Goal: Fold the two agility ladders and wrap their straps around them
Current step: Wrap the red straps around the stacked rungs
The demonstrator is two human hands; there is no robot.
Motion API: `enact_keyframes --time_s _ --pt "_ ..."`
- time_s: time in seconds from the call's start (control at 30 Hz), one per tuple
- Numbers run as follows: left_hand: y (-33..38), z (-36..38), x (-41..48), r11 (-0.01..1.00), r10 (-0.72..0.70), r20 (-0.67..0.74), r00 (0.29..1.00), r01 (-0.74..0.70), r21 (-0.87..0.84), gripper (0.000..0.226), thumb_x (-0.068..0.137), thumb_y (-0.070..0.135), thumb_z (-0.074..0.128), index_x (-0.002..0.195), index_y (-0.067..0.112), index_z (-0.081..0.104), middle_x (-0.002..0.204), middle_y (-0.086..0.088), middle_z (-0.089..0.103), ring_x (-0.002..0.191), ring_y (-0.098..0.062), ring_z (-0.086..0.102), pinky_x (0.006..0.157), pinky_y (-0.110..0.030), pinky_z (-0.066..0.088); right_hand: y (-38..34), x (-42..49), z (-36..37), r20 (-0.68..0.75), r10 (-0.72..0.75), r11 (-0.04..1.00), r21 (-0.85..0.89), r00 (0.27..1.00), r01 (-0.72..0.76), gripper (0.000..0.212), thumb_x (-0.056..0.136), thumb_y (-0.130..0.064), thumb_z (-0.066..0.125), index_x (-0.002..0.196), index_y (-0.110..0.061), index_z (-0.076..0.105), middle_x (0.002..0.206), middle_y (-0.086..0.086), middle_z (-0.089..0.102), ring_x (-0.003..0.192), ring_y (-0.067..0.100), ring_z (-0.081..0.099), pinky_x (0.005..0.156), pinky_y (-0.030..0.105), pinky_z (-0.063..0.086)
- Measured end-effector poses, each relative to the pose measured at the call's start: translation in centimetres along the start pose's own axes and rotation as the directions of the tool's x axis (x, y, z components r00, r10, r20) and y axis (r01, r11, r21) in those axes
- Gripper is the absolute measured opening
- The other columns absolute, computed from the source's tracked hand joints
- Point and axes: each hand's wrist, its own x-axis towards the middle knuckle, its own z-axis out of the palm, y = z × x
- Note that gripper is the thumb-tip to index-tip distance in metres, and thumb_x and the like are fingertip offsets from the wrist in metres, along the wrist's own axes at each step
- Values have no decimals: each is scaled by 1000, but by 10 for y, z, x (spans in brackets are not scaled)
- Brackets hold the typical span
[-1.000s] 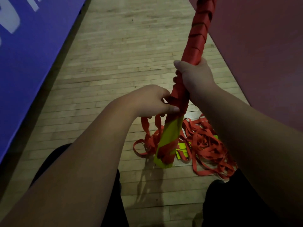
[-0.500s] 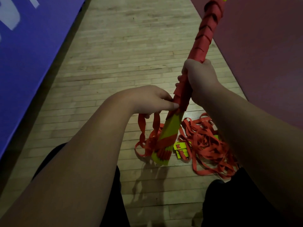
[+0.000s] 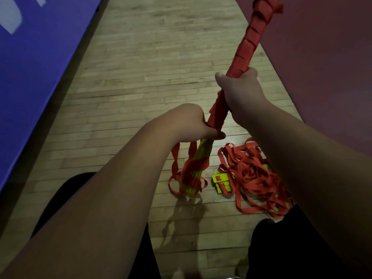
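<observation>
A bundle of yellow-green ladder rungs [image 3: 247,43] stands tilted in front of me, its upper length spirally wrapped in red strap. My right hand [image 3: 239,91] grips the wrapped middle of the bundle. Lower down, my left hand [image 3: 193,123] holds the bundle where the wrapping ends, thumb against the strap. Below it the bare rungs [image 3: 198,168] show, with loose red strap loops [image 3: 175,158] hanging to the floor. The second ladder [image 3: 253,174] lies on the floor as a tangled heap of red strap with its yellow rungs [image 3: 221,182] at the left.
The wooden floor [image 3: 151,67] stretches ahead. A blue mat [image 3: 36,67] borders it on the left and a dark red mat [image 3: 322,57] on the right. My dark-clothed knees [image 3: 281,248] are at the bottom of the view.
The bundle has tilted further to the right and its bare lower end has lifted slightly. My right hand moved right with it; my left hand stays at the wrap's lower edge.
</observation>
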Motion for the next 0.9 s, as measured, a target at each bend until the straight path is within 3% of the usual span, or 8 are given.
enact_keyframes --time_s 0.1,0.23,0.37,0.53,0.63,0.73,0.8,0.9 --pt "-4 -5 -1 993 50 -42 998 -54 -104 39 91 60 77 91 20 80 90 -4 76 84 -22 74 66 -36 57 -3 0 -4 69 14 992 122 997 -22 62 97 -36 80 144 -21 43 114 3 65 100 21 72 87 45 67" --pt "-11 -18 -9 932 125 26 992 -108 -347 33 94 52 76 99 20 81 83 -4 71 75 -21 67 70 -37 53 -11 -4 -15 205 96 905 390 974 -171 47 95 -16 77 138 -11 58 101 6 69 80 19 70 51 26 56" --pt "-11 -22 -14 881 189 106 976 -121 -457 30 101 47 74 107 18 78 84 -3 62 77 -19 58 71 -36 51 -16 -5 -19 334 102 846 467 937 -259 19 96 -13 72 114 -10 67 96 3 75 85 17 69 70 29 61" --pt "-5 -13 -10 953 108 93 990 -76 -294 56 83 80 77 95 26 76 85 5 75 78 -15 71 69 -34 56 -11 -8 -10 317 18 918 371 948 -142 43 94 -16 83 131 -7 65 104 9 74 88 20 74 75 37 63" --pt "-1 -5 -6 936 95 14 995 -84 -341 49 81 70 85 85 23 74 76 6 72 68 -9 69 66 -31 53 -9 -11 -8 364 -4 942 315 931 -119 34 101 -22 77 130 -9 65 113 15 75 97 25 74 83 41 66" --pt "-4 -14 -7 797 115 -31 993 -111 -593 41 81 57 91 96 21 80 82 -5 76 71 -11 67 71 -31 48 -16 -6 -13 383 10 883 430 924 -188 31 110 -35 61 127 -10 65 127 23 76 106 29 74 94 45 64" --pt "-7 -22 -8 668 123 -58 991 -125 -734 38 88 46 88 110 16 80 82 -5 73 73 -17 68 74 -34 52 -17 -1 -14 386 19 840 493 922 -224 39 113 -42 51 126 -9 66 120 21 78 105 29 76 95 46 64" --pt "-9 -30 -11 564 113 -94 989 -142 -813 24 98 36 80 111 15 78 76 3 71 66 -14 67 67 -29 54 -3 3 -14 473 79 880 380 877 -285 46 115 -34 32 125 -7 68 111 15 79 106 32 73 98 45 56"
